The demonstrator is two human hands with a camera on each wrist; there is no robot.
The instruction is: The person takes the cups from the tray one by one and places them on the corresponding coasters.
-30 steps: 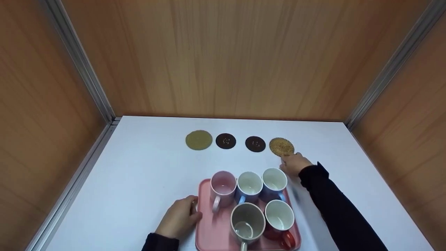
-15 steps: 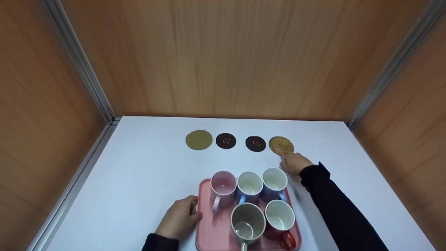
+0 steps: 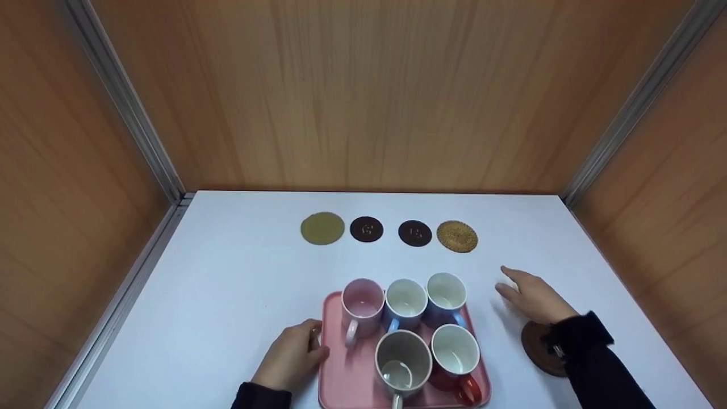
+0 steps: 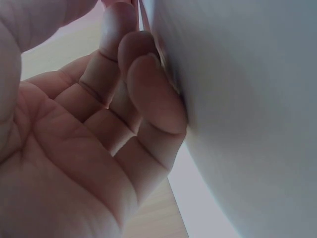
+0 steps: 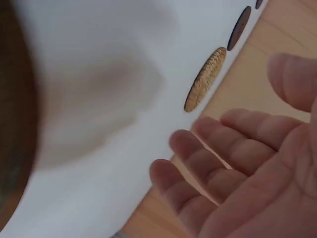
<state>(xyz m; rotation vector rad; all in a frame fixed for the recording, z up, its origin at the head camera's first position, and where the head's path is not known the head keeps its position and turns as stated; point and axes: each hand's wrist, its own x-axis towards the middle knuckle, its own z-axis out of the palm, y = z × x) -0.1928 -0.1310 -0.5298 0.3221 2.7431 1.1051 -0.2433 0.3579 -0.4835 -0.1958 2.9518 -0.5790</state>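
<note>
A pink tray (image 3: 341, 378) near the table's front carries several mugs: pink (image 3: 363, 304), light blue (image 3: 406, 301), blue (image 3: 447, 295), grey (image 3: 403, 360) and red (image 3: 456, 357). My left hand (image 3: 295, 355) grips the tray's left edge, fingers curled (image 4: 124, 114). My right hand (image 3: 528, 295) hovers open over the table to the right of the tray and holds nothing (image 5: 223, 163). A dark brown coaster (image 3: 537, 347) lies just under its wrist, partly hidden by the sleeve. A woven golden coaster (image 3: 457, 236) (image 5: 205, 79) lies farther back.
The back row also has an olive coaster (image 3: 322, 228) and two dark coasters (image 3: 366, 229) (image 3: 414, 233), left of the woven one. Wooden walls close the white table (image 3: 227, 284) on three sides.
My right hand let go of the woven coaster and drew back toward the near right. The brown coaster by the wrist has come into view. Left hand and tray have not moved.
</note>
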